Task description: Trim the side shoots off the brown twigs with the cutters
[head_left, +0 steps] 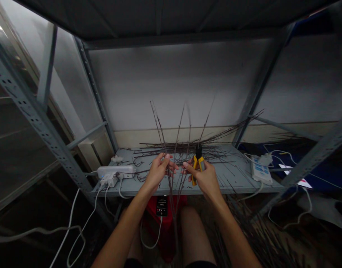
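Twig [174,214] stands btwn L hand [161,169] n R hand [203,175]; prob light, bendy n easy to snap, best held low where it's thick. L hand pinches it, R hand grips yellow pliers [195,163], w/ gray shelf [238,178] behind.

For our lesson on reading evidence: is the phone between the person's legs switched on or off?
On: the phone displays pale text and small coloured marks.

At centre, the two-handled pliers [196,162] were yellow, grey and black, the thin woody twigs [174,219] dark brown. The flat metal shelf [238,179] was blue-grey, the oblong power strip [260,172] at right white and blue.
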A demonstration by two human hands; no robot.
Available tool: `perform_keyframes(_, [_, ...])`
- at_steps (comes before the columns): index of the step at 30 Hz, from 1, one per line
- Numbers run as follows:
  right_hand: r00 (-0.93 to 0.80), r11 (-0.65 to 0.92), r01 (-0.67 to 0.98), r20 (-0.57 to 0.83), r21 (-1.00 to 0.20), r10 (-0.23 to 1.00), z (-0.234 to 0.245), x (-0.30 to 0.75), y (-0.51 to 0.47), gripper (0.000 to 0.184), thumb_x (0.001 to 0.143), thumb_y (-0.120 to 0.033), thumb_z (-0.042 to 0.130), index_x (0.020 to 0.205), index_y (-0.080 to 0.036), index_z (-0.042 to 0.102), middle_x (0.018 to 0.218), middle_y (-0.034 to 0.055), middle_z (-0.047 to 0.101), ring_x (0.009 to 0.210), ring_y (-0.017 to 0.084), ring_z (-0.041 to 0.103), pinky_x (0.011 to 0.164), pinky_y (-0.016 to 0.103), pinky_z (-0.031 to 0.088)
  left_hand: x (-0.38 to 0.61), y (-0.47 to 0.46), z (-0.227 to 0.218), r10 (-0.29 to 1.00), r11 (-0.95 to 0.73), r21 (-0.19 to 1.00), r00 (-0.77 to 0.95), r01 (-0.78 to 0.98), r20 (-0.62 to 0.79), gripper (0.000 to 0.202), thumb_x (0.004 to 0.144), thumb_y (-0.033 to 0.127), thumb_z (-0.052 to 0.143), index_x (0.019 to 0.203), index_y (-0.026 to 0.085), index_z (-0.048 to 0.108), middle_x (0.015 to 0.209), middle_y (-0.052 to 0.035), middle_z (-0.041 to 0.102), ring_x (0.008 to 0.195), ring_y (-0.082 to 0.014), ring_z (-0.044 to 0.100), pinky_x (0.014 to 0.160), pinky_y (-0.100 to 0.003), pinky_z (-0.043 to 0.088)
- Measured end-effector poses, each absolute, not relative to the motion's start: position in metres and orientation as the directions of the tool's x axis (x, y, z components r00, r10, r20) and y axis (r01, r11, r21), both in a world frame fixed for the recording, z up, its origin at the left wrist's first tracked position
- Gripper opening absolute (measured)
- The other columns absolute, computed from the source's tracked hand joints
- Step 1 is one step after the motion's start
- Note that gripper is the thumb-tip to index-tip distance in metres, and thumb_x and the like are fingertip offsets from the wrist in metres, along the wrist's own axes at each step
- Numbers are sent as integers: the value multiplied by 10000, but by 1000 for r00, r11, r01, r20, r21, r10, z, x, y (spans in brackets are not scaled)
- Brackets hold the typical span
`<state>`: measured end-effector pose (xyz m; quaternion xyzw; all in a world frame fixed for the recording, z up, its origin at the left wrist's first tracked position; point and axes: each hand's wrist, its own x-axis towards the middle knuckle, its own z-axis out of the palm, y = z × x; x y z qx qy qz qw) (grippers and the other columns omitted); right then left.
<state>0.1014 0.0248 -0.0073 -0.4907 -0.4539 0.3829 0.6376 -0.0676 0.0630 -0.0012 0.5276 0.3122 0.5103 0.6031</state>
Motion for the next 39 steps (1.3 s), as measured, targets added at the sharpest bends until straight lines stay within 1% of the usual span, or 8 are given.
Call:
perform_keyframes(7, [304, 241, -10, 227, -970, 925, -3, 106, 24, 495, 676, -578, 842, 855, -195, 586, 689, 49, 707, 585, 254, 713, 382, 260, 470, -61, 60, 1, 927, -66, 933, 325, -353, 189, 565, 877, 703, 551, 1078, 179, 613, 587, 106, 367, 474, -77, 383, 479, -204, 430])
perform_keyframes(15, [254, 281, -23, 266, -960, 930, 5, 108, 18, 512, 747, -632, 764, 953, -175, 660, 756, 60, 731, 522, 209, 653, 446, 310, 524, -54, 55, 3, 893, -119, 986, 422, -115, 157, 448, 721, 513, 833, 947, 130, 778, 792, -32, 706, 442, -53, 398, 396, -207, 271])
perform_keyframes(19, [265, 292, -40, 272, -955, 925, 11, 118, 21, 496, 748, -607, 775, 968, -180, 649, 828, 87, 743, 698, 272, 720, 532, 349, 583, -61, 51, 8, 855, -145, 989, 501, -18, 135, 420, 793, 543, 754, 737, 128, 788, 562, 1, 633, 380, -57, 311, 386, -228, 210])
perform_keyframes(22, [281, 316, -26, 297, -948, 913, 22, 128, 25, 486, 718, -590, 807, 941, -189, 644, 808, 77, 738, 718, 282, 725, 526, 343, 576, -65, 49, 10, 827, -142, 989, 554, 44, 94, 420, 769, 529, 780, 872, 124, 822, 506, 16, 598, 388, -68, 276, 398, -232, 171])
perform_keyframes(25, [268, 343, -13, 327, -939, 906, 36, 133, 29, 484, 704, -574, 825, 928, -186, 640, 784, 76, 734, 671, 276, 716, 491, 330, 554, -64, 49, 9, 835, -136, 987, 546, 88, 66, 481, 753, 549, 784, 1005, 141, 820, 535, 16, 593, 433, -91, 360, 432, -225, 247])
perform_keyframes(31, [229, 335, -141, 299, -932, 927, 46, 123, 25, 473, 738, -533, 817, 972, -175, 614, 831, 94, 737, 692, 266, 722, 489, 305, 535, -48, 54, -4, 895, -164, 980, 400, -113, 196, 356, 706, 494, 850, 723, 144, 790, 607, -8, 602, 612, -133, 516, 573, -237, 401])
perform_keyframes(34, [195, 314, -163, 281, -935, 940, 42, 116, 23, 455, 748, -530, 811, 957, -177, 615, 832, 97, 740, 702, 274, 724, 480, 302, 528, -41, 51, -12, 863, -58, 964, 472, -259, 179, 382, 687, 506, 860, 763, 160, 717, 772, -59, 698, 700, -191, 638, 563, -261, 479])
perform_keyframes(39, [195, 338, -68, 320, -939, 927, 42, 124, 23, 438, 797, -566, 751, 958, -176, 635, 857, 101, 741, 705, 276, 715, 515, 335, 550, -43, 46, -17, 851, -100, 960, 479, -260, 218, 438, 763, 560, 787, 895, 151, 705, 581, 1, 609, 511, -118, 539, 512, -234, 438])
